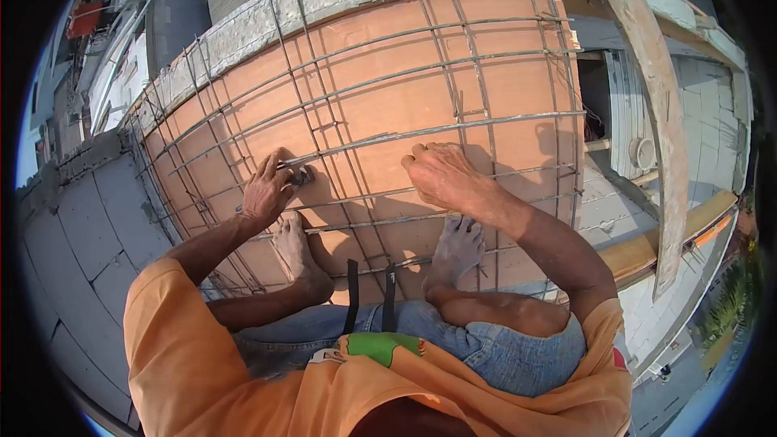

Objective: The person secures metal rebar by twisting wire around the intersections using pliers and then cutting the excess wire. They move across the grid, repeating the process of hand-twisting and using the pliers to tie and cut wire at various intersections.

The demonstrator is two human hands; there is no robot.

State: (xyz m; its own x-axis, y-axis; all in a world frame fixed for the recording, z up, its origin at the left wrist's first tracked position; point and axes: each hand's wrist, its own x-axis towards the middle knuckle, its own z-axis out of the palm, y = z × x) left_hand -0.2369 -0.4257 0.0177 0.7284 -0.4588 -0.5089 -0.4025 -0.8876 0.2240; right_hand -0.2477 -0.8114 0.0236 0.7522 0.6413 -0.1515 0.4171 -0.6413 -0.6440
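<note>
My left hand [271, 188] is closed round a dark metal tool [302, 176], whose exact kind is mostly hidden by the fingers. The left end of a long steel bar [364, 143] lies right by those fingers. My right hand [447, 175] is curled with its fingertips pressed together, just below the same bar. What it pinches, if anything, I cannot make out. Both hands are over a grid of tied reinforcing bars [380, 103] lying above an orange-brown plywood panel [380, 73].
My bare feet [457, 247] stand among the bars. A rough concrete edge [235, 28] runs along the far side. Grey block walling [89, 226] is at left. On the right, a slanting timber [647, 89] crosses over an opening, near a wooden beam [680, 235].
</note>
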